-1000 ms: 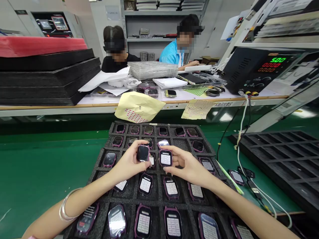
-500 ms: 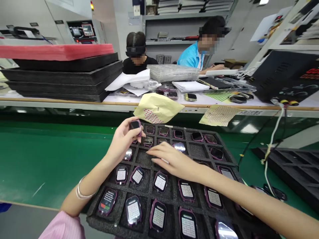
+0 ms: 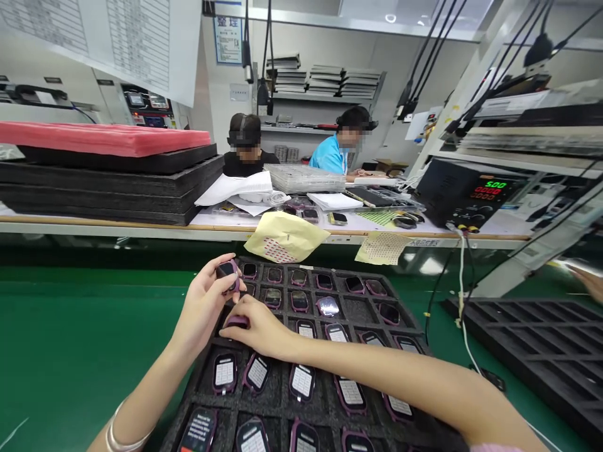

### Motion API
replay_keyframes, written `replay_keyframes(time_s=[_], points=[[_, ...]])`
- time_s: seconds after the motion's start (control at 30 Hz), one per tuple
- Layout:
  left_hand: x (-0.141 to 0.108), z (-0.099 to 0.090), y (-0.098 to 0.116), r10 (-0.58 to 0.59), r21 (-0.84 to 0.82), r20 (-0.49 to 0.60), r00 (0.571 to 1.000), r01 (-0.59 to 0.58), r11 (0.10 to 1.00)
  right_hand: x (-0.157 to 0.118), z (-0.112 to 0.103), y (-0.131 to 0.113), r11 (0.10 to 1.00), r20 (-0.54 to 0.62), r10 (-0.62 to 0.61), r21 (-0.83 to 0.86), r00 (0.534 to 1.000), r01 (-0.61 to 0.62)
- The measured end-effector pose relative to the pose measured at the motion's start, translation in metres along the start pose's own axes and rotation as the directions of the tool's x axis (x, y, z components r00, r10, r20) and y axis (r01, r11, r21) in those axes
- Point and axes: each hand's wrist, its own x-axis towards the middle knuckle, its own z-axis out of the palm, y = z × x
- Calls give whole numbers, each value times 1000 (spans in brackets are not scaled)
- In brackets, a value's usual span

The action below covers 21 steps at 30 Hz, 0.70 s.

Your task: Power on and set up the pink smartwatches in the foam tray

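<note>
My left hand (image 3: pixel 205 301) holds a purple smartwatch (image 3: pixel 227 270) between thumb and fingers, above the far left corner of a black foam tray (image 3: pixel 357 309). My right hand (image 3: pixel 259 329) reaches across the tray from the right, its fingers closed round another purple smartwatch (image 3: pixel 238 321) at a left-hand compartment. Whether that watch rests on the foam is hidden. More purple smartwatches lie in the compartments. Some, like one near smartwatch (image 3: pixel 302 382), have lit screens with a white grid; those in the far rows are mostly dark.
A second black tray (image 3: pixel 541 351) lies at the right on the green mat (image 3: pixel 94 326). Cables (image 3: pixel 464 282) hang down beside it. Behind are a shelf edge with yellow sticker sheets (image 3: pixel 287 237), stacked black foam trays (image 3: pixel 103 194) and a power supply (image 3: pixel 471 194). Two people sit beyond.
My right hand has moved left and closed on a smartwatch. The left hand still holds its watch. The camera view has tilted upward, and a hand shows at the far right edge.
</note>
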Motion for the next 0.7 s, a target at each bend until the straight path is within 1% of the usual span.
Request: replay_keyframes(time_s=[0.1, 0.17, 0.2, 0.23, 0.27, 0.3, 0.33, 0.4, 0.47, 0.5, 0.57, 0.63, 0.7], points=[[-7, -1, 4, -7, 28, 9, 1000, 7, 1000, -23, -22, -5, 989, -31, 41, 144, 999, -36], [-12, 1, 1, -47, 61, 54, 997, 44, 997, -39, -39, -6, 959, -28, 131, 258, 991, -120], [-13, 3, -2, -84, 80, 92, 992, 76, 994, -47, -48, -5, 904, -30, 242, 369, 970, -214], [-15, 6, -7, -127, 102, 135, 983, 114, 988, -55, -55, -3, 845, -41, 342, 450, 939, -289], [-16, 8, -12, -173, 127, 177, 969, 152, 980, -62, -62, -1, 791, -42, 415, 511, 909, -337], [-17, 11, -18, -218, 155, 212, 953, 187, 970, -69, -68, 2, 732, -24, 463, 574, 886, -367], [-18, 13, -23, -261, 188, 240, 935, 219, 957, -75, -72, 5, 674, 5, 484, 635, 875, -376], [-18, 16, -34, -331, 244, 276, 902, 268, 932, -85, -77, 11, 546, 79, 473, 755, 877, -362], [-19, 16, -42, -350, 287, 302, 887, 265, 920, -91, -79, 15, 441, 118, 441, 835, 890, -329], [-20, 15, -44, -331, 306, 312, 891, 236, 922, -93, -79, 17, 417, 120, 426, 853, 897, -313], [-22, 13, -47, -262, 358, 319, 911, 140, 923, -94, -79, 18, 407, 112, 393, 869, 913, -281], [-24, 12, -47, -200, 427, 323, 925, 46, 903, -93, -79, 19, 404, 101, 353, 880, 930, -249], [-27, 13, -46, -174, 487, 334, 926, -12, 873, -93, -78, 20, 381, 107, 306, 897, 946, -225]])
